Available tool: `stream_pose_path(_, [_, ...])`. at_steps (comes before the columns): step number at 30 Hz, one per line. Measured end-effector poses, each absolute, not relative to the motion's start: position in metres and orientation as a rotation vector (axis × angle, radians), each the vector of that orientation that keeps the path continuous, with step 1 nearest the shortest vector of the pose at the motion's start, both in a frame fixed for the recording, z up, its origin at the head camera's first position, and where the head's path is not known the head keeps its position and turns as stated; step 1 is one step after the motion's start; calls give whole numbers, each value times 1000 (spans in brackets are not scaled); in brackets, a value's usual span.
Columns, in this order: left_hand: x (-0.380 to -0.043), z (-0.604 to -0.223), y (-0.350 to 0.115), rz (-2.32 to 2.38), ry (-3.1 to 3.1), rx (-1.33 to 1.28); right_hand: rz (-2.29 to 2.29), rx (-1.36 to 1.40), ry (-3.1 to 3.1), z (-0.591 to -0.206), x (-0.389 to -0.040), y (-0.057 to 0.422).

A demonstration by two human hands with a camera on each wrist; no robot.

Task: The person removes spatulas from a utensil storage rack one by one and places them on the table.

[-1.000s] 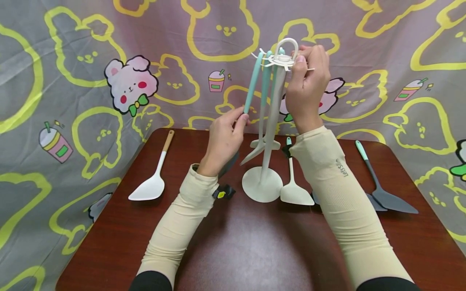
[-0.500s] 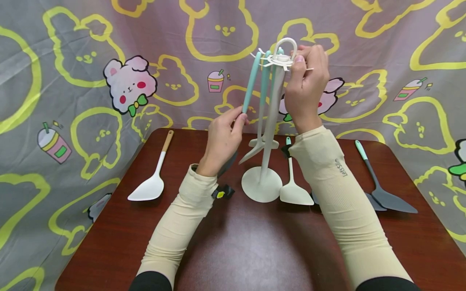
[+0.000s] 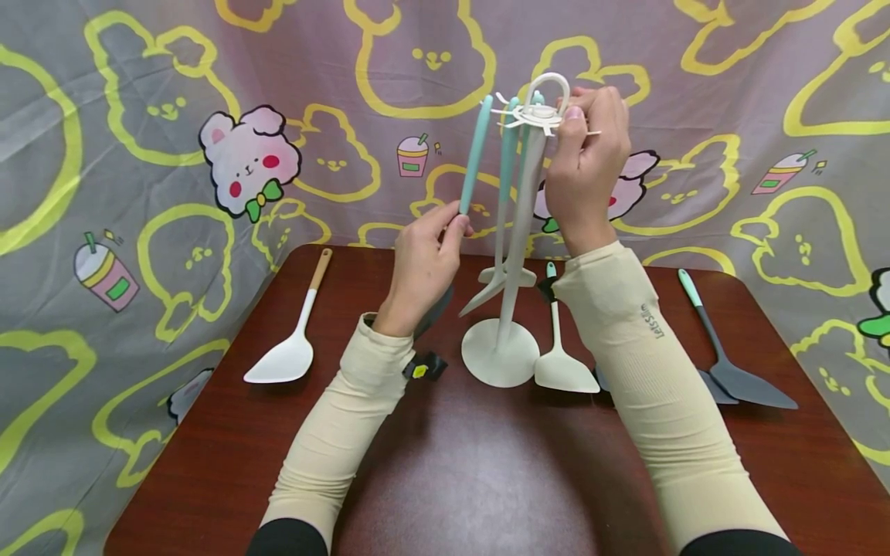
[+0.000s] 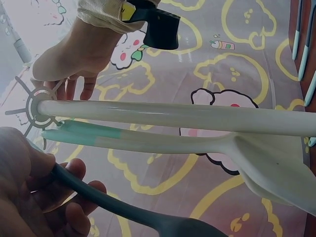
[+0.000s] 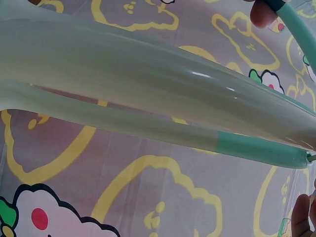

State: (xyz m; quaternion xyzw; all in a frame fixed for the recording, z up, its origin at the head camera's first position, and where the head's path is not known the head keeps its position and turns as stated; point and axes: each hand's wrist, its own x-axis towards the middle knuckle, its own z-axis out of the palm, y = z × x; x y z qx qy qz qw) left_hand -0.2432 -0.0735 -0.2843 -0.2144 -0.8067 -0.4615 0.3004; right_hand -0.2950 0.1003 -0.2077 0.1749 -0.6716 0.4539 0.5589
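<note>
In the head view my left hand [image 3: 426, 262] pinches a kitchen utensil [image 3: 476, 158] with a mint handle, just below that handle. Its dark grey neck [image 4: 108, 201] crosses my fingers in the left wrist view; its head is mostly hidden behind my wrist in the head view. The handle's top end is close to the hook tips of a cream utensil stand [image 3: 513, 286]. My right hand [image 3: 589, 162] grips the hook ring [image 3: 538, 117] at the top of the stand. Cream utensils with mint handles [image 3: 509, 158] hang from the ring, beside the pole.
A white spatula [image 3: 295, 351] with a wooden handle lies on the left of the brown table [image 3: 229, 471]. Right of the stand's base lies a cream spatula [image 3: 563, 369]. Farther right, a dark grey spatula [image 3: 747, 382] overlaps another dark one. A patterned curtain hangs behind.
The top of the held utensil has shifted slightly left, away from the centre of the hook ring, along with my left hand. My right hand keeps its grip in place.
</note>
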Motion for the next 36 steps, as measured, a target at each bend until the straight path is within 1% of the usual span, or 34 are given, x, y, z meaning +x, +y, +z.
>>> stream_pose_path(36, [-242,-281,-79,-1266,-2096,-571,1061,424,-1576,-207,-295,100])
